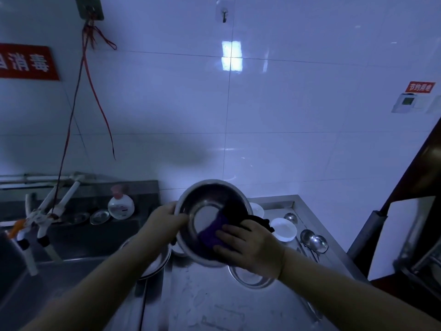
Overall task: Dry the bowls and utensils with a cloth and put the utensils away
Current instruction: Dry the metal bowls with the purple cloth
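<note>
1. metal shines on the big bowl [210, 211] that we hold up over the steel counter [205, 302], tipped so we can look inside it.
2. our left hand [164, 223] grips the bowl's left rim, fingers curled round the edge.
3. our right hand [248, 247] presses a dark purple cloth [212, 237] against the inside of the bowl, with fingers curled on the cloth.
4. we think we are in the middle of the job. this bowl is being wiped now.
5. more things wait on the counter: a flat metal bowl [253, 278] under our right hand, metal plates [155, 261] under our left arm, a small white bowl [285, 231] and shiny ladles [315, 242] off to the right. we cannot tell which ones are dry.
6. the ladles lie out, so putting the utensils away seems not done yet.
7. the sink [71, 240] with its taps [40, 218] is close on the left, and the wall is just behind the bowl.
8. a dark cabinet [410, 223] stands on the right.
9. the near part of the counter has bare room to set the bowl down.
</note>
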